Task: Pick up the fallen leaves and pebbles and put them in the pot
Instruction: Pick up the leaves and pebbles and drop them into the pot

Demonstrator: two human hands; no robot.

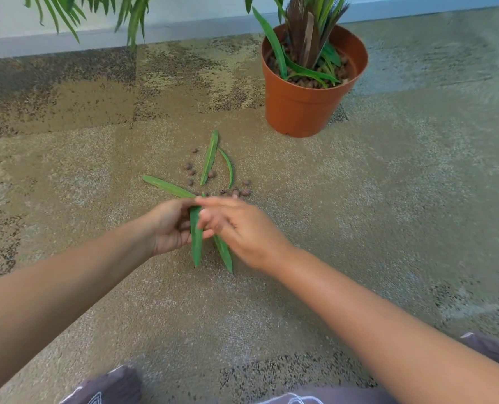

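Observation:
Both hands meet above the carpet in front of me. My left hand [171, 227] is curled around a long green leaf [196, 243] that hangs down from it. My right hand [244, 228] touches it from the right, fingers loosely spread, and a second leaf [224, 255] sticks out from under its palm. Three more leaves lie on the carpet beyond the hands: a flat one [168, 186], a straight one [210, 158] and a thin curved one [228, 167]. Brown pebbles [242, 191] are scattered among them. The orange pot [300, 109] stands at the far right, holding a plant, pebbles and several leaves.
Fronds of another plant [134, 16] hang in at the top left, in front of a pale wall with a grey baseboard [67, 45]. My knees in grey cloth [111, 386] show at the bottom edge. Mottled tan carpet [388, 199] surrounds the pot.

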